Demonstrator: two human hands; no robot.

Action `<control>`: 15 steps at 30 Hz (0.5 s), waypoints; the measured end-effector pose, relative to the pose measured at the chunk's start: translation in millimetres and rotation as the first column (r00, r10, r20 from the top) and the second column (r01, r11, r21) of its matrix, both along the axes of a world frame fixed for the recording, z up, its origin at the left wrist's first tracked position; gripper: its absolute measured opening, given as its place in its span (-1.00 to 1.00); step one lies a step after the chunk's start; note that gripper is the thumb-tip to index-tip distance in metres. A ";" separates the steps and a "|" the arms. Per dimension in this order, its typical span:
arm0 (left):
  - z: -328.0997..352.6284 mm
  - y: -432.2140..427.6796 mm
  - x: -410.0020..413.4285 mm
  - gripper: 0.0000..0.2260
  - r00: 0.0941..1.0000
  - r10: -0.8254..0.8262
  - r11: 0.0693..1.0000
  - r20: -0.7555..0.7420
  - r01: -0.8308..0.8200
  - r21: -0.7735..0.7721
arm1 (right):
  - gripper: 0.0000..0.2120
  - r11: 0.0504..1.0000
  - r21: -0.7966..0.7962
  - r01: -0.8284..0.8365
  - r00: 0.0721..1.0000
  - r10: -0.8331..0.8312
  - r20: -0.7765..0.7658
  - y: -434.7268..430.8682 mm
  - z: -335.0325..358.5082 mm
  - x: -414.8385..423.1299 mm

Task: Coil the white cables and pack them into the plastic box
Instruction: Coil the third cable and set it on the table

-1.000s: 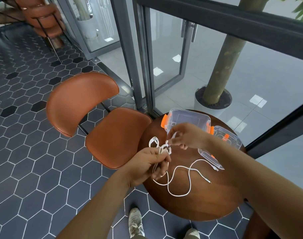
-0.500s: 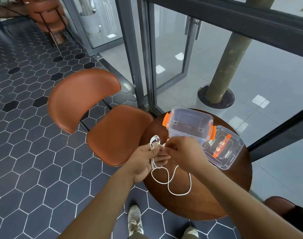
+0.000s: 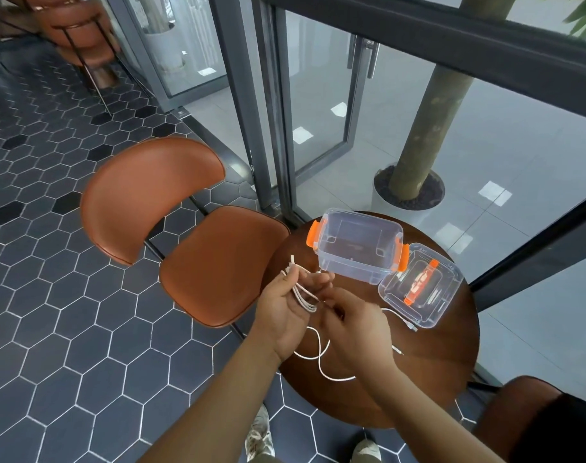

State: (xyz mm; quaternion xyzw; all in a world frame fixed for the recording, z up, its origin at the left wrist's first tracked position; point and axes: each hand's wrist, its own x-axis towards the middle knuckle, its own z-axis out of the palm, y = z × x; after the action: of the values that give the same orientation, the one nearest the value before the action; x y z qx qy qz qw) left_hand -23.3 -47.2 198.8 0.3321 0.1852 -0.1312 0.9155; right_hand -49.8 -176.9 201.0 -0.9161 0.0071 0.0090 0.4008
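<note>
Since earlier, the left hand had turned palm-up, its grip curled round the coiled white cable, while the right hand pinched the tail just beside it.

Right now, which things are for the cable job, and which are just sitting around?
For the job:
cable, looped in the left hand and held by the right hand
open box
lid, beside the box

Just there:
table
chair
tree behind the glass
</note>
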 end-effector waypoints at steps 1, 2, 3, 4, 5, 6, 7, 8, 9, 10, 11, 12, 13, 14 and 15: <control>1.0 0.4 -0.6 -0.70 1.000 0.017 0.999 -0.007 -0.017 -0.052 | -0.85 0.983 0.175 0.051 0.995 -0.035 -0.095 0.5 3.9 0.5; 2.4 0.1 -1.1 -0.72 0.999 0.034 0.995 -0.009 -0.035 -0.089 | -0.86 0.938 0.324 0.126 0.980 -0.067 -0.187 1.3 7.4 1.2; 3.5 -0.6 -2.1 -0.75 0.999 0.053 0.993 -0.010 -0.054 -0.108 | -0.82 0.888 0.413 0.202 0.960 -0.096 -0.263 2.5 10.8 1.4; 3.9 -1.8 -3.2 -0.77 0.998 0.069 0.992 -0.004 -0.069 -0.109 | -0.78 0.842 0.468 0.267 0.938 -0.116 -0.326 3.9 13.5 1.0; 3.7 -2.9 -3.6 -0.79 0.997 0.077 0.992 0.008 -0.076 -0.097 | -0.75 0.794 0.512 0.328 0.915 -0.133 -0.381 5.7 14.7 -0.1; 3.7 -4.4 -3.5 -0.81 0.997 0.078 0.994 0.022 -0.076 -0.074 | -0.75 0.730 0.560 0.392 0.889 -0.143 -0.436 7.4 14.5 -1.5; 3.5 -5.6 -2.8 -0.82 0.997 0.074 0.996 0.029 -0.073 -0.046 | -0.75 0.648 0.611 0.454 0.860 -0.139 -0.491 9.0 13.0 -3.3; 3.0 -6.7 -2.7 -0.82 0.997 0.073 0.997 0.033 -0.072 -0.024 | -0.76 0.549 0.662 0.511 0.830 -0.115 -0.546 10.5 11.1 -5.3; 2.0 -6.6 -2.8 -0.81 0.996 0.076 0.997 0.040 -0.076 -0.009 | -0.78 0.447 0.700 0.556 0.804 -0.077 -0.590 11.4 9.5 -6.9; 1.5 -5.8 -2.6 -0.80 0.995 0.082 0.997 0.055 -0.082 0.002 | -0.82 0.345 0.726 0.595 0.781 -0.036 -0.623 11.8 8.1 -7.9; 1.1 -3.6 -2.3 -0.82 0.994 0.083 0.996 0.076 -0.084 0.008 | -0.85 0.250 0.738 0.627 0.762 -0.001 -0.647 12.0 6.4 -8.4; 0.6 -1.7 -1.8 -0.84 0.993 0.074 0.997 0.097 -0.075 0.008 | -0.87 0.173 0.741 0.648 0.749 0.027 -0.662 12.1 5.0 -8.7; 0.4 -0.4 -1.8 -0.84 0.992 0.056 0.998 0.111 -0.057 0.007 | -0.87 0.137 0.744 0.655 0.746 0.044 -0.665 11.0 3.0 -8.8; 0.1 0.6 -1.9 -0.81 0.992 0.034 0.999 0.120 -0.034 0.003 | -0.85 0.137 0.746 0.651 0.748 0.049 -0.662 9.5 1.2 -8.3; -0.1 1.5 -1.5 -0.79 0.993 0.012 1.000 0.120 -0.011 -0.008 | -0.83 0.153 0.752 0.641 0.756 0.044 -0.653 8.4 -0.9 -6.7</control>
State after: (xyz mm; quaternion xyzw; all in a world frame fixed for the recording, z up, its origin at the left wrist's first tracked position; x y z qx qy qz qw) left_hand -24.9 -45.7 198.7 0.3348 0.1312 -0.1066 0.9270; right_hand -56.5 -168.5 200.1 -0.3966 0.3046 0.1811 0.8468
